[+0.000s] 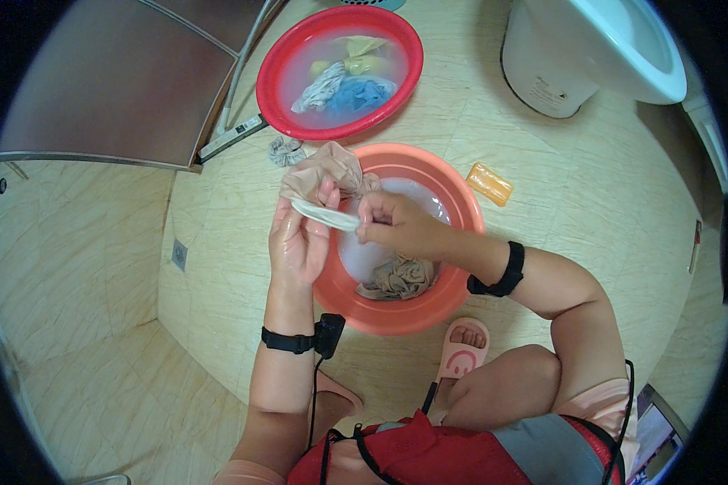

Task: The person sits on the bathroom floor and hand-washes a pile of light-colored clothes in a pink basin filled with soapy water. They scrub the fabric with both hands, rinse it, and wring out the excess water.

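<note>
Right now, a beige cloth [323, 168] with a white band [323, 213] is held over the far-left rim of the orange basin [467, 194]. The right hand [396, 222], above the basin, pinches one end of the band between thumb and fingers; the left hand [295, 242], at the basin's left, lies palm up, fingers partly curled against the cloth, their grip impossible to tell. Inside the basin, a brown cloth [400, 277] sits in cloudy water [356, 250]; an orange bar [489, 184] lies just right of it.
</note>
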Available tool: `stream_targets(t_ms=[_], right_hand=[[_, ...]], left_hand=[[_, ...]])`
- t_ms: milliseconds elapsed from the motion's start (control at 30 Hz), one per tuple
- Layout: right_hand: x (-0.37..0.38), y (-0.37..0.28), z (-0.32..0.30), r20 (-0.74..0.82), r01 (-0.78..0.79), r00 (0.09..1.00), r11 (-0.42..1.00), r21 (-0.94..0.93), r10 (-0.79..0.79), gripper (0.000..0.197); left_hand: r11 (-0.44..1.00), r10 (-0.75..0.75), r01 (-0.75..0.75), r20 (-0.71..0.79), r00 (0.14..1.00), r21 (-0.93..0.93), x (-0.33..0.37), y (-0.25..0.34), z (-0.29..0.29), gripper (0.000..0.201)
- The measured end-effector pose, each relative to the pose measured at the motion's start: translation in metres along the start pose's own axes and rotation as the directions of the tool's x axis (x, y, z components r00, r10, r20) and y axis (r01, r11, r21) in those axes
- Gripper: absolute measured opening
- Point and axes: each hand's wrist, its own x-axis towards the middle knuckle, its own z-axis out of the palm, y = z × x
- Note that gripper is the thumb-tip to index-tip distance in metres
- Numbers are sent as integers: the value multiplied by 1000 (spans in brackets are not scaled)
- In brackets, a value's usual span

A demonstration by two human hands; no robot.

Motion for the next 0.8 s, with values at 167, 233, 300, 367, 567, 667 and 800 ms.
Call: stream_targets(t_ms=[167,233,300,367,567,667,800], right_hand=[[2,-14,-6,-242,53,970,991,123,-22,10],[0,-20,-12,-265,46,964,981,188,6,9],[1,-17,-18,-301,124,952,962,241,-47,8],[1,-26,-20,-290,105,956,972,209,-41,10],[8,-11,-29,-134,61,985,948,-313,-107,16],[9,-28,-30,122,-214,935,805,-553,332,27],[-1,-26,-23,291,-245,926,969,-15,238,21]], left_hand=[[946,-255,293,-236,938,139,0,-6,-11,32],[928,-304,354,-312,900,115,-4,-10,-18,32],[912,-350,405,-386,854,69,-8,-14,-31,32],[901,-380,433,-467,798,7,-14,-11,-51,30],[909,-349,192,-424,836,-371,-19,0,-76,26],[954,-177,64,-381,908,-292,-12,26,-41,17],[976,208,-204,-50,977,72,-6,31,-22,16]])
